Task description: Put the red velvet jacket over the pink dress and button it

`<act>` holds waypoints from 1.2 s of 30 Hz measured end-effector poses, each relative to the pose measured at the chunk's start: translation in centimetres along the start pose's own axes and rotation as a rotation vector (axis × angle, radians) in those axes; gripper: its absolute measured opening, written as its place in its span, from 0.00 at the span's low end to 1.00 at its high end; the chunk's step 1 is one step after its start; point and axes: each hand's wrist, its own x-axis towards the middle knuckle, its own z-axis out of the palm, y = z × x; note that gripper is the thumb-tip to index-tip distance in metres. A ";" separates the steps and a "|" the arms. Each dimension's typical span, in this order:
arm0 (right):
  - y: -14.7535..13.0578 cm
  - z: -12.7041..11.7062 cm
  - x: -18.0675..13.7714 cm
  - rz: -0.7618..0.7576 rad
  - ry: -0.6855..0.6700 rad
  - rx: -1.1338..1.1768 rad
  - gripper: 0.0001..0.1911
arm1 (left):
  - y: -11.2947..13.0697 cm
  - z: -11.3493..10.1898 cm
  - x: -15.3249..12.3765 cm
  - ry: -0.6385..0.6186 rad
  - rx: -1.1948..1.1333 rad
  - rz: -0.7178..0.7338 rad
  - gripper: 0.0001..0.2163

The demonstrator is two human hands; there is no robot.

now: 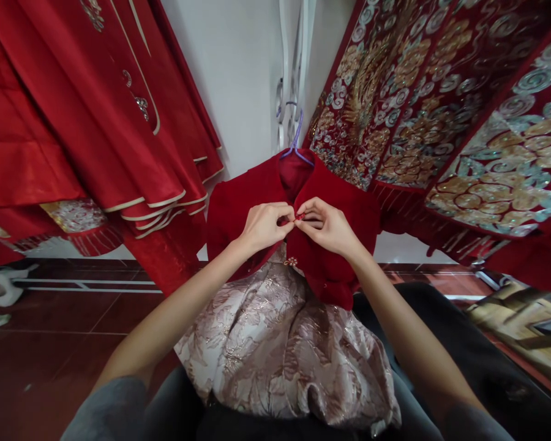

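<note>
Red jacket (337,190) is hanging at mid-frame from a purple hanger (297,138); we are judging it soft, light and prone to sagging, left hand (267,224) and right hand (327,226) pinching its small red fastening (300,216), where we are favouring a gentle fingertip hold

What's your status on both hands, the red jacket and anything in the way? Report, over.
Left hand, right hand: pinching together at front of red jacket. Jacket on purple hanger, parted below the hands. Nothing seen blocking them.
</note>
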 end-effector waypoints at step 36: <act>-1.4 2.1 -8.5 -0.099 0.014 -0.099 0.14 | -1.8 8.4 -5.1 0.108 -1.388 -0.687 0.15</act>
